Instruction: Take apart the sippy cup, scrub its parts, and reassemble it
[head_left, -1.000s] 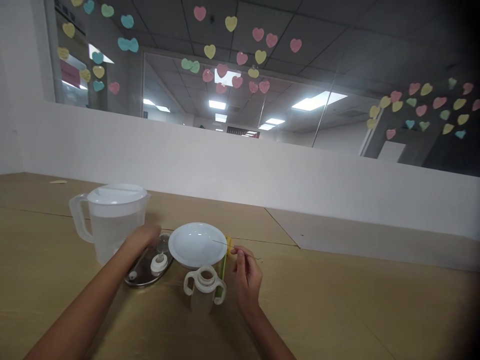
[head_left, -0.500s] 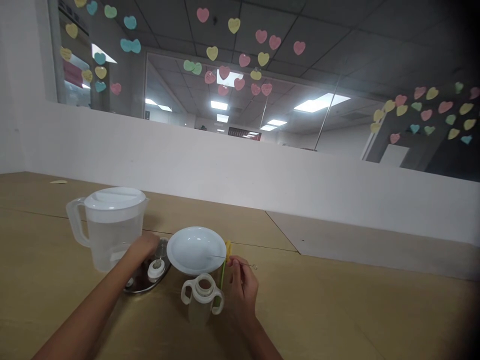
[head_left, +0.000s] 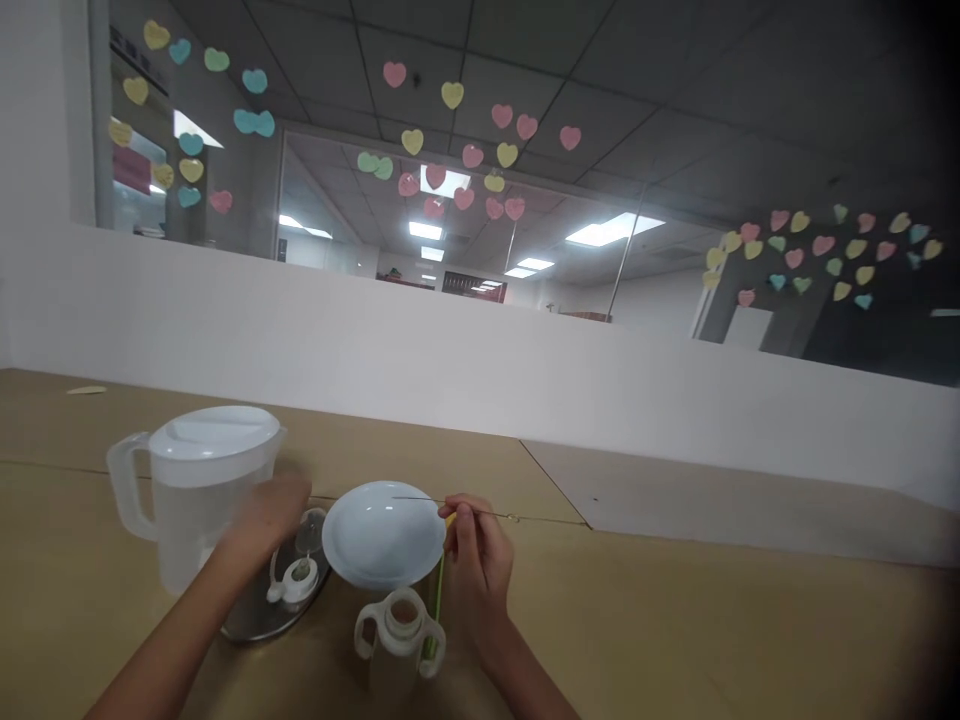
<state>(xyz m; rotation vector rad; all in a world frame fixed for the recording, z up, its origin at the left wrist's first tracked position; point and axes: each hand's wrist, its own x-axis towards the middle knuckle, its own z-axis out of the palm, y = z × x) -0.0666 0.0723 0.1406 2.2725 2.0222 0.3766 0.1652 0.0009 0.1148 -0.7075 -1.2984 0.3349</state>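
A thin metal rod (head_left: 491, 514) with a small loop at its right end is pinched in my right hand (head_left: 480, 550), its other end over the white bowl (head_left: 384, 535). My left hand (head_left: 274, 510), blurred, is above the metal tray (head_left: 259, 628), in front of the pitcher; its fingers are smeared. On the tray lie a white ring-shaped lid (head_left: 301, 580) and a clear round part (head_left: 310, 532). A two-handled bottle (head_left: 396, 650), its top uncovered, stands in front of the bowl. Something green and long (head_left: 436, 600) lies beside my right hand.
A lidded translucent pitcher (head_left: 187, 520) stands at the left on the brown table (head_left: 675, 640). Behind the table is a white wall (head_left: 420, 350) below a window with heart-shaped notes. A small pale piece (head_left: 87, 390) lies at the back left.
The view has shifted, so the table items sit lower. My left hand has moved left from the clear part on the tray. The rod has swung more level over the bowl.
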